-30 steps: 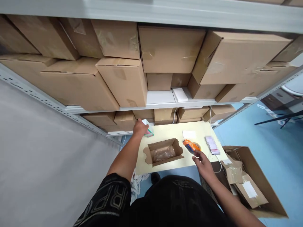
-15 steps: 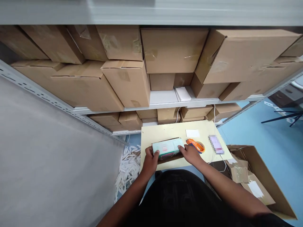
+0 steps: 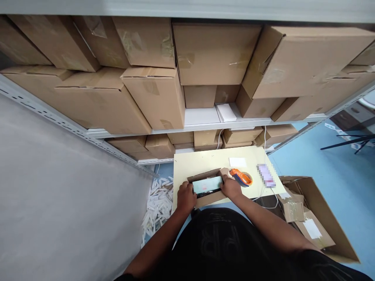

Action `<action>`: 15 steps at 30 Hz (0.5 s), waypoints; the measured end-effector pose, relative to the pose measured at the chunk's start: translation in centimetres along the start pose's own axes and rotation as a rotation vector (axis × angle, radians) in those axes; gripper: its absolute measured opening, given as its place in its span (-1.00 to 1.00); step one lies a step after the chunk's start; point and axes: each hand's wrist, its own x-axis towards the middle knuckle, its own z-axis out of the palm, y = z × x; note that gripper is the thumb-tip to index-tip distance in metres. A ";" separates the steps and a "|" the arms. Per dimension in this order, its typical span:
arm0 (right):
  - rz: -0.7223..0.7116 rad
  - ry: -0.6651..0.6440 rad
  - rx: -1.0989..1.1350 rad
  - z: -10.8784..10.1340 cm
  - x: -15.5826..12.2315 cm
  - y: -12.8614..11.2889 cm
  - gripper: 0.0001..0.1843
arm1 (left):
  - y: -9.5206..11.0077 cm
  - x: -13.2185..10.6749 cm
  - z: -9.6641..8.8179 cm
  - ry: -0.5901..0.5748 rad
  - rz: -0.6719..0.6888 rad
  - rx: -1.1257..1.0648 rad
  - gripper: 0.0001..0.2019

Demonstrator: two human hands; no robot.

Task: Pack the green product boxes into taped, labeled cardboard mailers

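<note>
A pale green box (image 3: 207, 185) lies inside an open cardboard box (image 3: 208, 199) on the small cream table, below the cardboard rim. At the left end, my left hand (image 3: 186, 197) is closed around the cardboard wall, its fingers bent over the edge. My right hand (image 3: 231, 188) grips the right end, with the thumb side against the pale green box's end and a raised flap behind it. Just right of that flap lies an orange tape dispenser (image 3: 241, 176) with a roll of tape.
The cream table (image 3: 199, 160) also bears a white paper slip (image 3: 237, 162) and a blurred-out phone (image 3: 266, 175) on a cable. A large carton (image 3: 331, 218) holding parcels stands at right. White scraps (image 3: 158, 208) cover the floor at left. Shelves (image 3: 202, 117) of cardboard boxes rise ahead.
The pale green box has gone down into the cardboard box. Both hands have shifted from its top edges to the cardboard box's ends. The view has tilted slightly.
</note>
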 end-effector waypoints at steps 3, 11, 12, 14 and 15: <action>0.011 0.143 0.027 0.1 -0.3 2.1 -0.62 | -0.8 -0.5 0.4 0.088 -0.043 -0.082 -0.44; 0.292 -0.212 0.797 2.2 -0.4 6.7 -0.57 | -2.3 -1.7 4.4 0.084 -0.586 -0.723 0.01; 0.273 -0.300 0.886 2.3 -0.1 6.6 -0.61 | -1.9 -1.9 4.8 0.098 -0.645 -0.818 -0.02; 0.233 -0.389 0.968 2.2 0.7 6.5 -0.64 | -1.0 -2.3 5.5 0.157 -0.731 -0.988 -0.09; 0.217 -0.409 0.968 2.0 1.1 6.4 -0.64 | -0.5 -2.5 5.8 0.184 -0.750 -1.044 -0.13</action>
